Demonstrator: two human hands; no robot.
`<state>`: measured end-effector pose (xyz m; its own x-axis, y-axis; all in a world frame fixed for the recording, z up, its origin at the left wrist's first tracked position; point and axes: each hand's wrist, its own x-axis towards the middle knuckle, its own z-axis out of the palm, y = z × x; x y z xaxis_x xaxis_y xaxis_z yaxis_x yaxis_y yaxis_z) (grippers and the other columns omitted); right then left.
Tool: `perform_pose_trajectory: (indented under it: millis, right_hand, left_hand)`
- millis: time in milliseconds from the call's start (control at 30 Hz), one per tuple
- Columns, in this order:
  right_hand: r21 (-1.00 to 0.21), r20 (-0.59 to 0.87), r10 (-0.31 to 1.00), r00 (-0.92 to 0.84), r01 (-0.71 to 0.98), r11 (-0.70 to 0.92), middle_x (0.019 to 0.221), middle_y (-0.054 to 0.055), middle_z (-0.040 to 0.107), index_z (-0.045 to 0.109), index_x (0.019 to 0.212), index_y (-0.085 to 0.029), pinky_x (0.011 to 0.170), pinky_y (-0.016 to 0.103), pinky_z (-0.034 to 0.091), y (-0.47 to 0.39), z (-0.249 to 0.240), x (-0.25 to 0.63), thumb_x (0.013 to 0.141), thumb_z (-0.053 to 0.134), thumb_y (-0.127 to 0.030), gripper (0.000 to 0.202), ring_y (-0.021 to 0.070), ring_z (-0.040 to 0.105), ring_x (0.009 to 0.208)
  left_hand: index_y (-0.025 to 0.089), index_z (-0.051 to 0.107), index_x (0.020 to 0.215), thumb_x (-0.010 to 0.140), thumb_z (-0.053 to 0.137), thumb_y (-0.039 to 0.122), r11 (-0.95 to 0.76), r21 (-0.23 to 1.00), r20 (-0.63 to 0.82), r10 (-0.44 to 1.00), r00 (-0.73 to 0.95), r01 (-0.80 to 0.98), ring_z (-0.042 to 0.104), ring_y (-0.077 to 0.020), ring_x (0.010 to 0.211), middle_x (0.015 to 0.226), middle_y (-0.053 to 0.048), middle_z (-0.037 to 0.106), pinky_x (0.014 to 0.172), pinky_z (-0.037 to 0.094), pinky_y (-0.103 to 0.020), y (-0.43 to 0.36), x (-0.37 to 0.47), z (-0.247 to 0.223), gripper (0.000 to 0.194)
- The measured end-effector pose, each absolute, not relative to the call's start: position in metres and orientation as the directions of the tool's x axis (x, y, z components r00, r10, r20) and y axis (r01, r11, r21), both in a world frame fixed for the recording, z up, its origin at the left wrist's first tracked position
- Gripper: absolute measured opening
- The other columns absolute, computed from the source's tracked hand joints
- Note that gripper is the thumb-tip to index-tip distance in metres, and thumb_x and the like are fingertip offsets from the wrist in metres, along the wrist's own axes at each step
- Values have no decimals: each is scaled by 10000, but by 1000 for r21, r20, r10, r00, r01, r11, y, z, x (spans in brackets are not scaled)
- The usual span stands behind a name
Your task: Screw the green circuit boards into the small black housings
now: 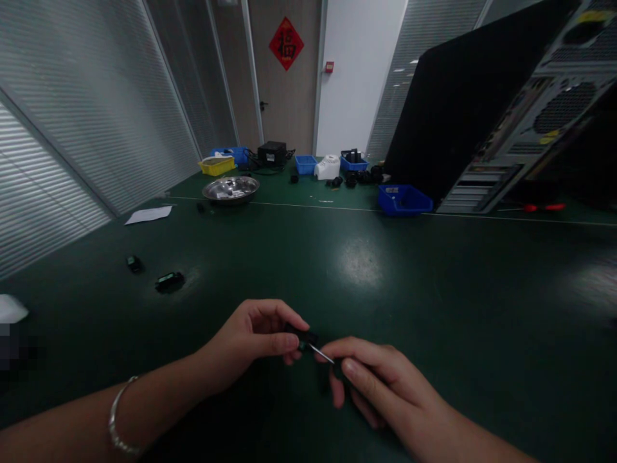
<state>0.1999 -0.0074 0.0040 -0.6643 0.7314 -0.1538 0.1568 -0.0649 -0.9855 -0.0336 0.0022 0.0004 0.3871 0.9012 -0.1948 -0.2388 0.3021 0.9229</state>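
Low in the middle of the head view, my left hand pinches a small black part between thumb and fingers. My right hand is closed around the dark handle of a screwdriver-like tool with a thin metal shaft. The shaft points up and left, its tip at the near side of the black part. Whether the tip sits inside the part is too small to tell. Both hands are above the green table. Most of the handle is hidden by my right fingers.
Two small dark parts lie at the left, near a white paper. Farther back are a metal bowl, a yellow bin and a blue bin. A computer case stands at the right.
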Motion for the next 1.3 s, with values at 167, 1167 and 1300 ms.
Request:
perform_pose_trajectory:
  millis: [167,1167,1300]
  right_hand:
    - [-985,-153,724,-673,158,-61,777,32,618,654,1154,-180,484,214,338,-6,4,200,980,434,-499,425,86,433,533]
    - [-987,-126,745,-655,160,-26,830,21,575,483,1346,-231,554,249,366,-10,9,200,976,413,-528,480,120,459,615]
    - [-982,-114,740,-663,187,16,828,28,581,503,1327,-208,558,262,373,-10,8,201,985,395,-508,467,128,454,618]
  left_hand:
    - [144,747,841,692,811,174,332,908,-217,894,393,-255,645,-114,617,698,-22,724,580,495,-217,2,-33,3,165]
    - [197,564,991,802,718,155,272,939,-186,917,353,-210,619,-130,866,915,14,628,856,480,-312,1,-26,4,247]
    - [194,603,989,817,704,179,250,960,-195,919,344,-123,599,-144,914,929,-1,655,859,436,-294,2,-28,4,200]
